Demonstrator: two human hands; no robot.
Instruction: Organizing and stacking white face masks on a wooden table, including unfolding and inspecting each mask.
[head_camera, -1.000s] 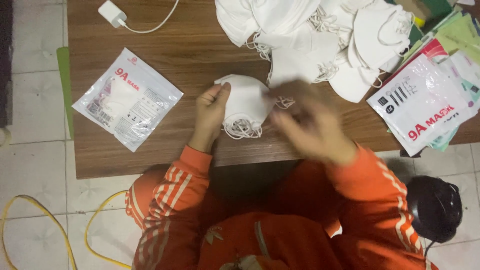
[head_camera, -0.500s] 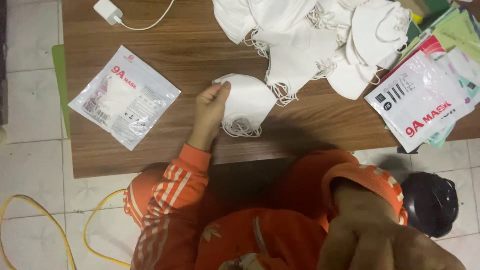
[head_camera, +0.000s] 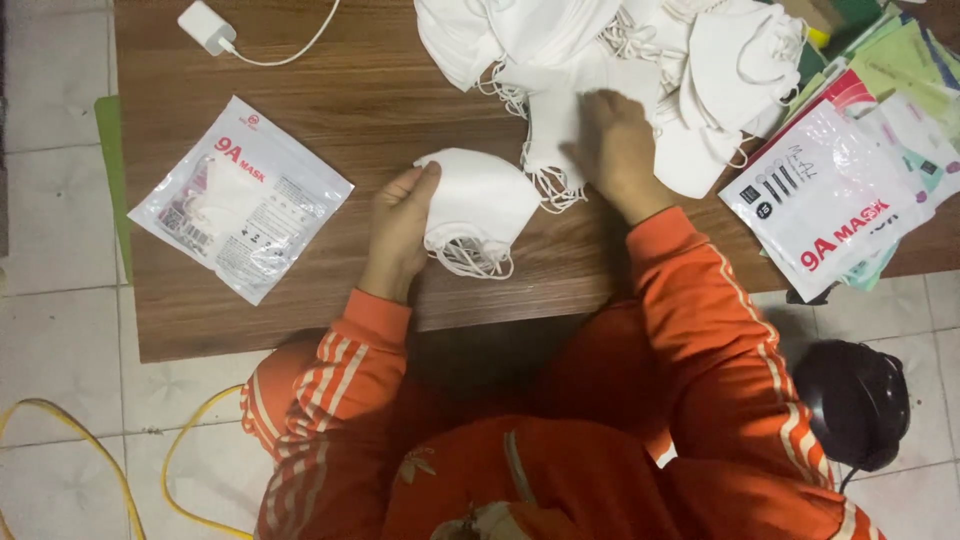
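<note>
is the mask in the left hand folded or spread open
Folded. The mask lies flat on the table under the left hand, halves closed together, ear loops bunched below it.

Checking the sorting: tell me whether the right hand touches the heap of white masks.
Touching. The head view shows the right hand lying flat on the heap of white masks, fingers pressed on one.

White masks; brown wood-grain table; orange sleeves, white-striped; yellow cable; white charger.
</note>
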